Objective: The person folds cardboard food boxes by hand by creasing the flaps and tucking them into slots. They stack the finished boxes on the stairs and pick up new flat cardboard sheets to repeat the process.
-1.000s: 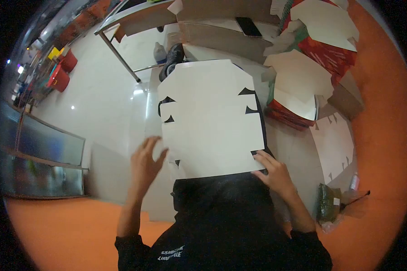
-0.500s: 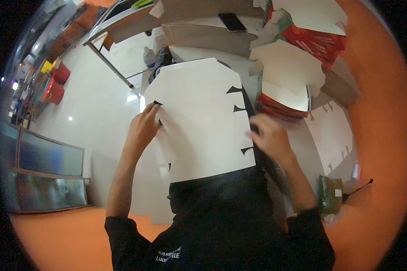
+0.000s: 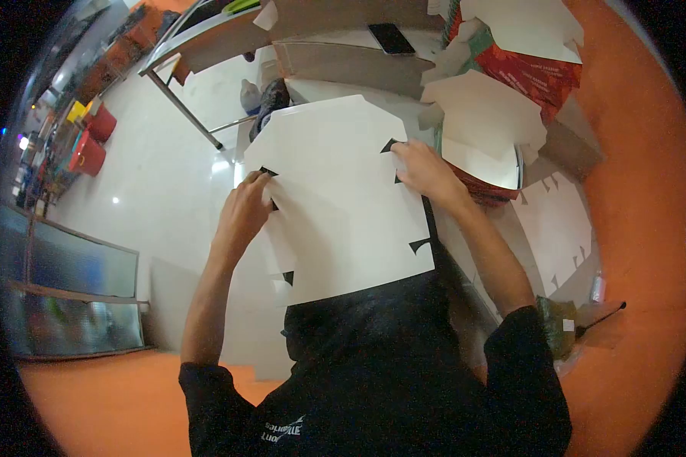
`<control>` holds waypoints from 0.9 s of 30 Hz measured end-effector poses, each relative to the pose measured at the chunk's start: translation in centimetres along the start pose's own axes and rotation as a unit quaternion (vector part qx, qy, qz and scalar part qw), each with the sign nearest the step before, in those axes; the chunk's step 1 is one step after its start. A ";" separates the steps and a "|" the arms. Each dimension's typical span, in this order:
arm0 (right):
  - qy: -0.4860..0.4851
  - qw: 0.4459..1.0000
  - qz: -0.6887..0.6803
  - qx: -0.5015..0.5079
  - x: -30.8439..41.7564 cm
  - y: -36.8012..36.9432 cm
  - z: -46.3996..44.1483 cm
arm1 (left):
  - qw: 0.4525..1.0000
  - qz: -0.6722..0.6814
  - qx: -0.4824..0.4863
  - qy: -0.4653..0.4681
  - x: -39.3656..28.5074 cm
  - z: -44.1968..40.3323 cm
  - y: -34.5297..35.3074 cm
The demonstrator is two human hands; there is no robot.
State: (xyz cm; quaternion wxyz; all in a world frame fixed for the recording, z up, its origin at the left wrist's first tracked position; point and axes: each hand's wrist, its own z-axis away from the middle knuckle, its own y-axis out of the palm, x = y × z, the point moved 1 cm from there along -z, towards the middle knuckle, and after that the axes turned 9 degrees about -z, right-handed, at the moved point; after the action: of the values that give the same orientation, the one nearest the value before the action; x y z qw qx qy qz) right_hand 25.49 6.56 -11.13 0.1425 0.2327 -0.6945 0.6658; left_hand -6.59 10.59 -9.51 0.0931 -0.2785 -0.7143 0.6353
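Plain white sheet (image 3: pixel 343 206), black shirt (image 3: pixel 389 381) with white lettering, glossy red buckets (image 3: pixel 89 154).

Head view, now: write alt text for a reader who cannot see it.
Two bare hands, left and right, grip opposite edges of a white notched sheet on the person's lap. Stacked white sheets and a phone lie beyond.
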 end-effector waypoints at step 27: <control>0.035 0.997 -0.002 -0.071 1.3 2.0 -0.7 | 0.919 0.252 -0.118 -0.279 0.8 1.0 2.8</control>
State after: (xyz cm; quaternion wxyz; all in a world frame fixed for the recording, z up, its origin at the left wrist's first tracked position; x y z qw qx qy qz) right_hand 23.32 7.13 -12.12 0.1848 0.2000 -0.7337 0.6226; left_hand -7.01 10.27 -12.53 -0.3069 -0.2696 -0.6875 0.6004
